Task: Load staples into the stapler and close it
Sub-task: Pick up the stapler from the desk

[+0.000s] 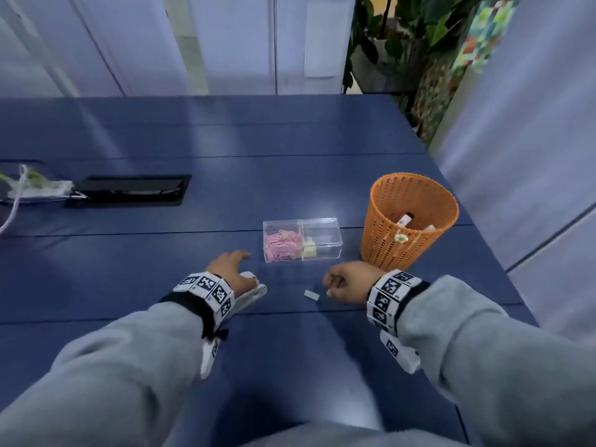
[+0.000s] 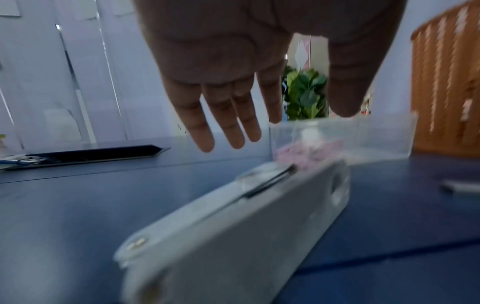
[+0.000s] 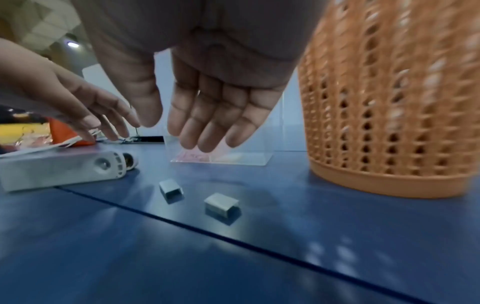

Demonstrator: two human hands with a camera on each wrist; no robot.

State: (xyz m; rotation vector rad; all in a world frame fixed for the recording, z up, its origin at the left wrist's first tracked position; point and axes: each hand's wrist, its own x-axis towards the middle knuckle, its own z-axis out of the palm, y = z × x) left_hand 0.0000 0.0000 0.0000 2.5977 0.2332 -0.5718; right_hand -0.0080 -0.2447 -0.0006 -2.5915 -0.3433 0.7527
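My left wrist and its band hide most of the stapler [image 1: 254, 293] from above, and the wrist views are blurred, so I cannot tell whether it is open or closed. It lies flat on the worktop [image 1: 161, 259] under my left hand [image 1: 229, 265], whose fingers are spread and clear of it. My right hand [image 1: 346, 283] hangs loosely curled, empty, above two staple blocks [image 3: 171, 190] lying apart beside the stapler, near the box [image 1: 302, 239] and basket [image 1: 409, 221].

On the blue table [image 1: 161, 262] a clear box [image 1: 302, 239] of pink paper clips [image 1: 283, 244] sits just beside an orange mesh basket [image 1: 409, 221], potted plant [image 1: 403, 33] behind.
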